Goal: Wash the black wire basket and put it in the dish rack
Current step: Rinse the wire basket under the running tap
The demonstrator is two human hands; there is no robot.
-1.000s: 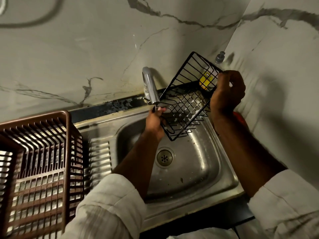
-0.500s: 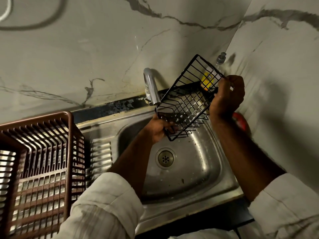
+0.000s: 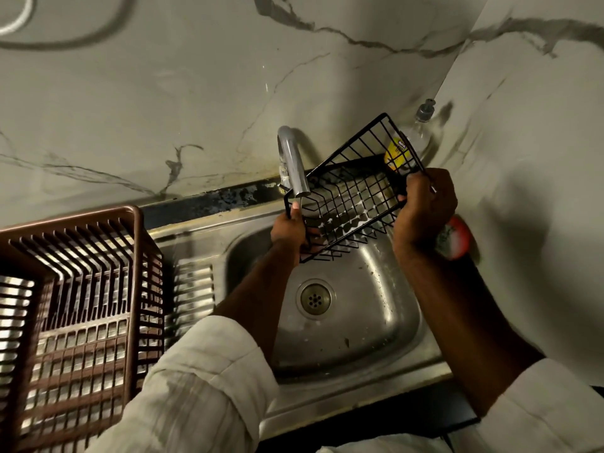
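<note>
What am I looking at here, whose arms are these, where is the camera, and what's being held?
There is no machine: these are a person's two bare hands. The picture comes from a camera worn on the person's head, looking down, so the arms reach in from the bottom. The left hand and right hand each grip an end of a black wire basket, holding it tilted at the tap above a steel sink. A brown dish rack stands left of the sink. A pump bottle stands in the corner behind the basket.
</note>
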